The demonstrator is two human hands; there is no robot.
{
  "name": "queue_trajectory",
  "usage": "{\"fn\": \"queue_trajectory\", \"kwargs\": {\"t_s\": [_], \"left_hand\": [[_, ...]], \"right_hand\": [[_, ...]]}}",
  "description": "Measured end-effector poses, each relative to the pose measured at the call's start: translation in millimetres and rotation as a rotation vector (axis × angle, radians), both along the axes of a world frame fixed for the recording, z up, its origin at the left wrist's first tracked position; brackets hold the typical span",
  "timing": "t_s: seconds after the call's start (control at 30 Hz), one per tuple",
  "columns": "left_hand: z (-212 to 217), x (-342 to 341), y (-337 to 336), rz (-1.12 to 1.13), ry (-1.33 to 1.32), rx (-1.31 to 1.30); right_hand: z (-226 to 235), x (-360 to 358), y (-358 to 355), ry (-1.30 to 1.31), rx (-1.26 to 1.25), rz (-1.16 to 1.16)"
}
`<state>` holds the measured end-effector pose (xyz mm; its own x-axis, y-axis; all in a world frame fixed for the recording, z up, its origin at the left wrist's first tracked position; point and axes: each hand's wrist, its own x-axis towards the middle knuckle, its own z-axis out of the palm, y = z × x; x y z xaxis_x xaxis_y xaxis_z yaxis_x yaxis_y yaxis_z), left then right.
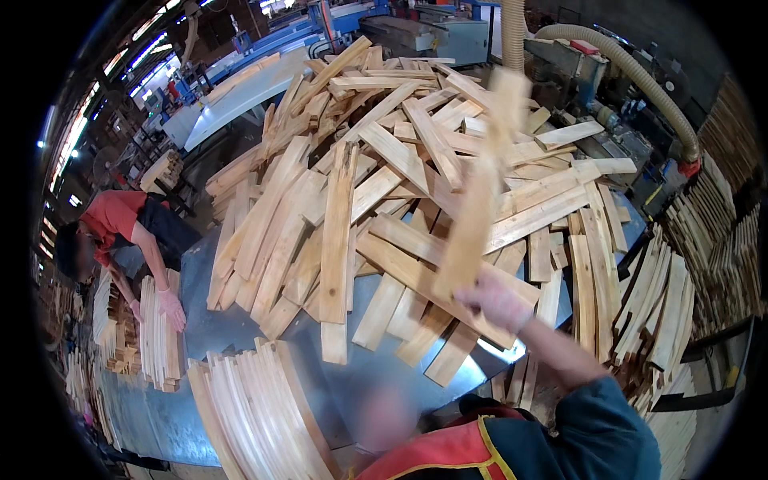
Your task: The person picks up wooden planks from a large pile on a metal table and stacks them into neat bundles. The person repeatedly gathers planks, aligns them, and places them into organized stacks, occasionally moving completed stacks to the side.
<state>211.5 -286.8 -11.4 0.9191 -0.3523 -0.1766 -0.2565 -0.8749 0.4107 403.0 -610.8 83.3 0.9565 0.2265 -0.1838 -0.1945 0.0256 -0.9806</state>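
We have our right hand (494,302) wrapped round a plank's (470,220) near end, probably so its length clears the loose heap (392,160), while our left hand (386,412), too blurred to read, is near boards (252,408) packed side by side on the desk (200,264), presumably for tightness.

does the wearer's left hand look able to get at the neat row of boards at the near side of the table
Probably yes: the left hand, though blurred, is just right of the row of boards, and nothing visible blocks the way between them.
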Motion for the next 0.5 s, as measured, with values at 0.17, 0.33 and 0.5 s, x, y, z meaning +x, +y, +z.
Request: {"fn": "queue_trajectory", "kwargs": {"t_s": [0.17, 0.33, 0.5], "left_hand": [[-31.9, -14.4, 5.6, -0.095, 0.065, -0.018], [-67.8, -39.4, 15.9, -0.055, -0.054, -0.070], [-51.7, -22.9, 7.9, -0.191, 0.103, 0.046]], "right_hand": [[140.7, 170.0, 3.0, -0.543, 0.312, -0.327], [93.6, 113.5, 23.6, -0.488, -0.190, -0.233], [-66.9, -66.6, -105.0, -0.178, -0.881, -0.643]]}}
